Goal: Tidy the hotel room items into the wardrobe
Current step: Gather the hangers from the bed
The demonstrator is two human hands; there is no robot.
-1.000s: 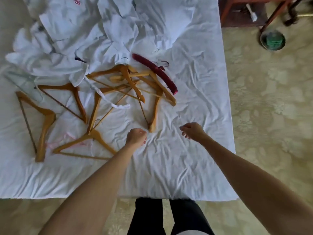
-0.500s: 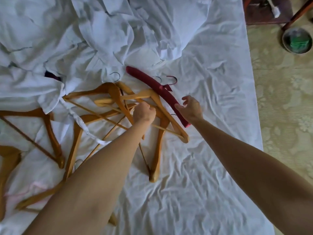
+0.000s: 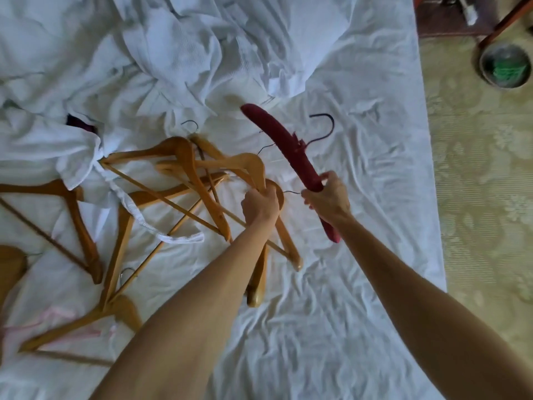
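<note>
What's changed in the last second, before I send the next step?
Both hands reached forward from the bare sheet into the hanger pile. The right hand now grips the red hanger and has lifted it off the pile. The left hand has taken hold of a wooden hanger. The other hangers and the white linen lie as before.

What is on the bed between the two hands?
In the head view, a thin metal hook pokes between the left hand and right hand; otherwise only bedsheet.

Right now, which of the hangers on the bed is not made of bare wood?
The dark red padded hanger, gripped by the right hand; the other hangers, including the wooden hanger the left hand grips, are bare wood.
</note>
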